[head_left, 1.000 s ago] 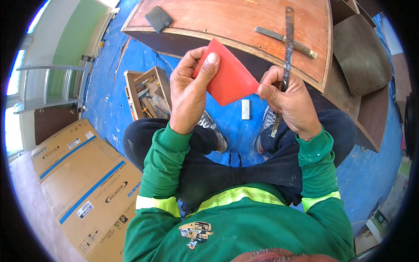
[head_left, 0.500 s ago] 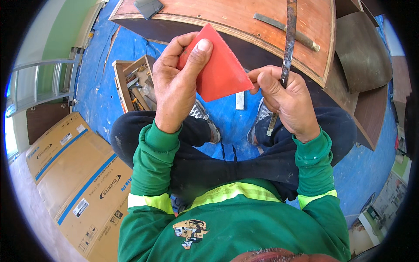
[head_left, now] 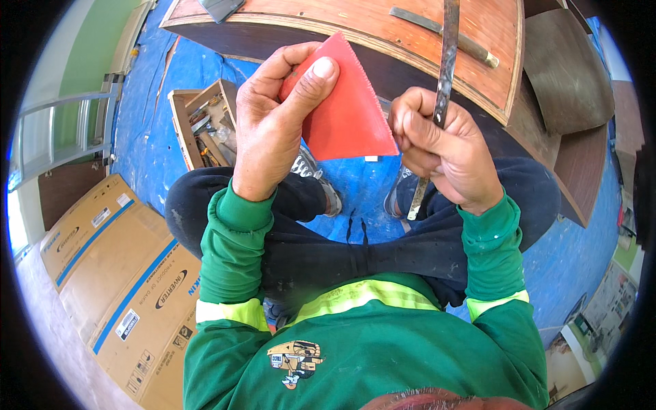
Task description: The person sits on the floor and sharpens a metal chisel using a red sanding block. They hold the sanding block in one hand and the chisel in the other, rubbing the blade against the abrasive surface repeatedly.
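My left hand [head_left: 273, 116] pinches a red plastic notched spreader [head_left: 345, 113] between thumb and fingers. Fine teeth run along the spreader's right-hand edge, and its lower right corner points at my other hand. My right hand [head_left: 444, 147] is closed round a long, narrow, rust-spotted metal strip [head_left: 447, 58], which stands nearly upright in view with a pale lower end below the fist. The curled fingers of that hand are close beside the spreader's toothed edge; whether they touch it I cannot tell.
Ahead stands a wooden box-like piece [head_left: 287, 17] bearing a chisel-like tool [head_left: 444, 35] and a phone [head_left: 222, 8]. A wooden toolbox [head_left: 181, 119] sits on the blue floor sheet [head_left: 147, 130]. Cardboard [head_left: 130, 273] lies at left; a curved dark sheet [head_left: 568, 75] leans at right.
My right fingers, formerly stretched to the spreader's lower corner, have curled in and risen along its toothed edge. The strip's lower end has shifted slightly left and down.
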Demonstrator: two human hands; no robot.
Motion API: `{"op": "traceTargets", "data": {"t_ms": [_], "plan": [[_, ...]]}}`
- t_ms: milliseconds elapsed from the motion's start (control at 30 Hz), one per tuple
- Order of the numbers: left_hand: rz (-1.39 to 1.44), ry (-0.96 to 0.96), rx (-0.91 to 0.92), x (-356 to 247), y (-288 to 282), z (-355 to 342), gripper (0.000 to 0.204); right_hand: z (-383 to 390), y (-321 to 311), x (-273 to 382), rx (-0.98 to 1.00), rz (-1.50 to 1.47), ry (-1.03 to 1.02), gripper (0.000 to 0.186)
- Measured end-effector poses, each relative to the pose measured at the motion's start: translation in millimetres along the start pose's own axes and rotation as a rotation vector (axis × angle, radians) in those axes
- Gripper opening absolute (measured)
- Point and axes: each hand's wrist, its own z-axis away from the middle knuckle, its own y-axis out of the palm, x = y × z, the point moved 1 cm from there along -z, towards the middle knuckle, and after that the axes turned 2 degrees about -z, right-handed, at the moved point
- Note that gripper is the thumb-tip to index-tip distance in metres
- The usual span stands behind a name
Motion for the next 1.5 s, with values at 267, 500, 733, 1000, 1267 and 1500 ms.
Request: {"op": "traceTargets", "data": {"t_ms": [267, 500, 733, 1000, 1267, 1500], "plan": [[-0.167, 0.033, 0.07, 1, 6, 5, 0.031, -1, 6, -2, -0.14, 0.198, -0.04, 0.019], [-0.255, -0.054, 0.163, -3, 10, 7, 0.029, 1, -4, -1, -0.035, 0.147, 0.036, 0.012], [-0.531, 0.099, 0.094, 9, 11, 4, 0.03, -3, -6, -9, -0.299, 0.736, -0.243, 0.016], [-0.337, -0.005, 0.051, 6, 15, 2, 0.031, -11, -5, -14, -0.397, 0.545, -0.266, 0.022], [-0.346, -0.05, 0.06, 12, 16, 3, 0.031, -14, -7, -24, -0.384, 0.825, -0.489, 0.023], [-0.304, -0.042, 0.021, 13, 16, 1, 0.035, -12, -10, -16, -0.465, 0.621, -0.418, 0.027]]}}
